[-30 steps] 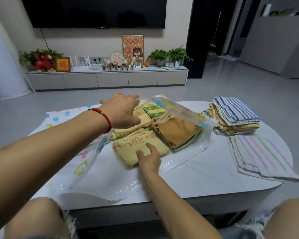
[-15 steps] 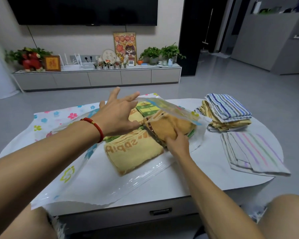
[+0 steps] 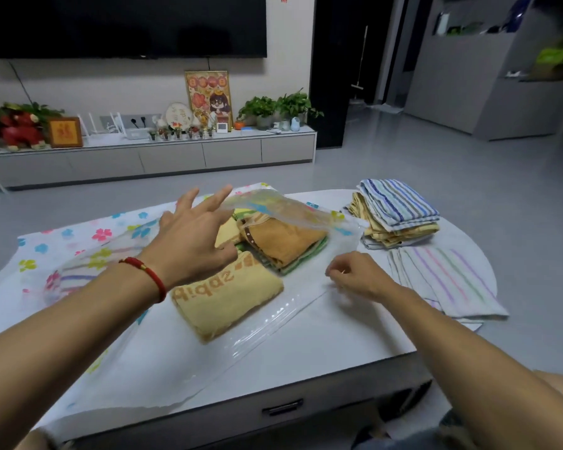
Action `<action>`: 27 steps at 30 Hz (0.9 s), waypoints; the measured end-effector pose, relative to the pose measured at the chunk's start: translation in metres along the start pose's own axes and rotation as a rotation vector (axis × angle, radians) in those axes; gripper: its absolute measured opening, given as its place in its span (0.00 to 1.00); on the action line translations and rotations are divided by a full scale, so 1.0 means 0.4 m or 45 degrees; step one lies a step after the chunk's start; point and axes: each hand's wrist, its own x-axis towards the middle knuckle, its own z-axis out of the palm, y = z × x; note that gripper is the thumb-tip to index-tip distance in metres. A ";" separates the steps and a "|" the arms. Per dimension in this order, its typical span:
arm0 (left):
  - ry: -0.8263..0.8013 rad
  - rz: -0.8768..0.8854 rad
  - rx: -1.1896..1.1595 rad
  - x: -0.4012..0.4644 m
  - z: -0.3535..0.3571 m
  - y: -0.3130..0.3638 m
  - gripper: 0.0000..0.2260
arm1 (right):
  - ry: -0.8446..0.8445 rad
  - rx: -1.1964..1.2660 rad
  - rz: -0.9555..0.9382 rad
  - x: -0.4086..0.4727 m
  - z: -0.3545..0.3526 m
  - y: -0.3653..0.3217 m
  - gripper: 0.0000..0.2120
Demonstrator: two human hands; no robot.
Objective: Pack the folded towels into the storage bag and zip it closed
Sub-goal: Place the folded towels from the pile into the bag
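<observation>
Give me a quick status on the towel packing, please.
Left hand open, lifting bag flap. Right hand empty, loosely curled. Towel stack and striped towel unpacked; bag unzipped.

The left hand (image 3: 192,241) is raised with fingers spread wide, palm down, arm stretched forward, a red cord at its wrist. The right hand (image 3: 359,276) sits lower, fingers curled loosely inward, thumb meeting the fingertips, forearm angled in from the right.

We see a white rounded table (image 3: 355,339) bearing a clear flower-printed plastic storage bag (image 3: 163,362), a stack of folded striped and yellow towels (image 3: 400,212), and a flat pastel-striped white towel (image 3: 449,280) beside it.
</observation>
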 end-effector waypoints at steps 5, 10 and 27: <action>0.010 -0.015 0.025 0.005 0.036 0.021 0.29 | 0.076 -0.544 0.215 -0.076 -0.186 0.181 0.11; -0.026 -0.048 0.034 0.024 0.043 0.036 0.30 | 0.158 -0.563 0.761 -0.108 -0.226 0.370 0.21; -0.064 -0.247 0.127 -0.082 0.020 -0.014 0.29 | -0.146 1.042 0.697 -0.158 -0.284 0.228 0.24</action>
